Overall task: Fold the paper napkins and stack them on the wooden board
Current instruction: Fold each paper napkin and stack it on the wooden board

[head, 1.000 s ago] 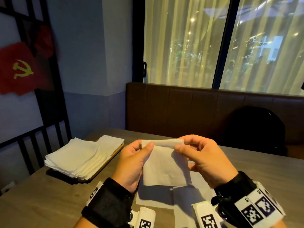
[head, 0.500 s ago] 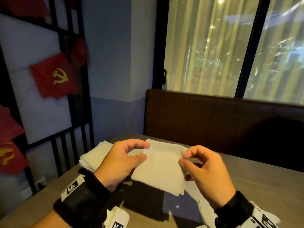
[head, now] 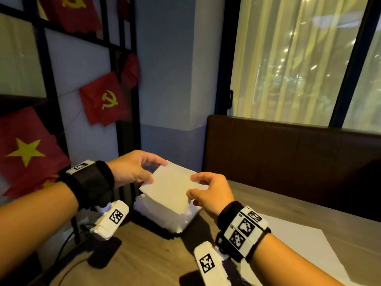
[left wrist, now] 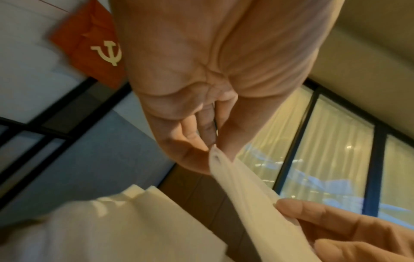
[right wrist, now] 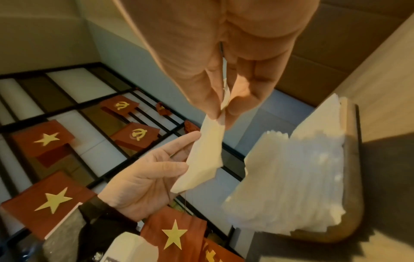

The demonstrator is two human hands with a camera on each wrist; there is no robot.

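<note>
Both hands, left hand (head: 132, 169) and right hand (head: 208, 191), pinch folded napkin (head: 171, 188); no legible writing.

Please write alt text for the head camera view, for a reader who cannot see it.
Two hands hold a folded white napkin in the air just above a stack of folded napkins on a wooden table; the left hand pinches its left edge, the right hand its right. Red flags hang at left, a curtained window behind.

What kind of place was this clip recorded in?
Probably a restaurant or café booth: a padded brown bench behind a wooden table, a stack of napkins being prepared, and small red flags strung along the wall.
</note>
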